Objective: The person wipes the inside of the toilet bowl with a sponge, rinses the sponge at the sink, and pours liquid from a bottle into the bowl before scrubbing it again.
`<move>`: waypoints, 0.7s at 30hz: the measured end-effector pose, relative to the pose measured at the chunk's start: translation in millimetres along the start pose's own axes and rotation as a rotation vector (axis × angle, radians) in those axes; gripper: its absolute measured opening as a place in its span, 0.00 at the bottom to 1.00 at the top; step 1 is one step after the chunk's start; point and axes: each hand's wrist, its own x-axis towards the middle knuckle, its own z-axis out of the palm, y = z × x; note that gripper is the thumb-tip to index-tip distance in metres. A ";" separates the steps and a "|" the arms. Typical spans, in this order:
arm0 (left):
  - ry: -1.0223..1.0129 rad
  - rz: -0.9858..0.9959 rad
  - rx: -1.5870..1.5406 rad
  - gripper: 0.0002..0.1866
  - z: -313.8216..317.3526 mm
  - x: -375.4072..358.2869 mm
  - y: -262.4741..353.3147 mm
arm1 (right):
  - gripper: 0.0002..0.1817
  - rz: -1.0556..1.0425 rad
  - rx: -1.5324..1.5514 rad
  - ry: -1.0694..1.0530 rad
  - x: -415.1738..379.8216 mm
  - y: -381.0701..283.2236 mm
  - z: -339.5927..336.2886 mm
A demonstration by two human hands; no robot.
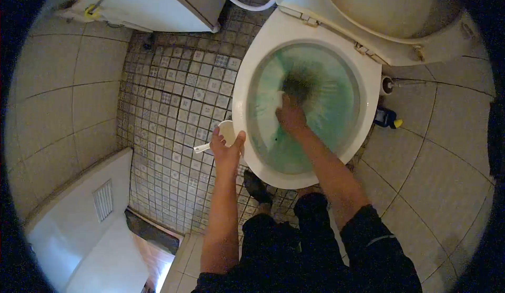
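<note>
Inside the white toilet bowl (pixel 244 88), whose inner surface is streaked with green liquid, my right hand (pixel 291 115) is closed round something whitish, its fingers partly hidden. A dark, blurred patch lies just beyond that hand, over the bowl's drain. To the left of the bowl my left hand (pixel 227 145) holds a white dipper (pixel 202 148) near the toilet rim, fingers curved at its cup. The dipper's handle points left.
The raised seat and lid (pixel 389 4) are at the top right. A dark bottle with a yellow cap (pixel 386 118) stands right of the toilet. White cabinet (pixel 173 9) at upper left; door with a vent (pixel 84 209) at lower left. My feet are below the bowl.
</note>
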 end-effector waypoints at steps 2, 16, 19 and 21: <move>-0.020 -0.026 -0.033 0.44 0.0 -1.2 6.7 | 0.30 0.014 0.157 0.106 6.0 -25.8 8.0; -0.065 -0.168 -0.076 0.47 -5.2 -9.0 25.8 | 0.30 -0.317 0.415 0.156 -8.2 -28.9 -7.6; -0.063 -0.155 -0.056 0.47 -5.1 -8.1 23.8 | 0.33 0.179 0.128 -0.200 -0.8 -18.4 -32.2; -0.055 -0.157 -0.031 0.47 -6.8 -4.9 19.5 | 0.32 0.139 0.093 -0.107 17.6 -33.9 -20.5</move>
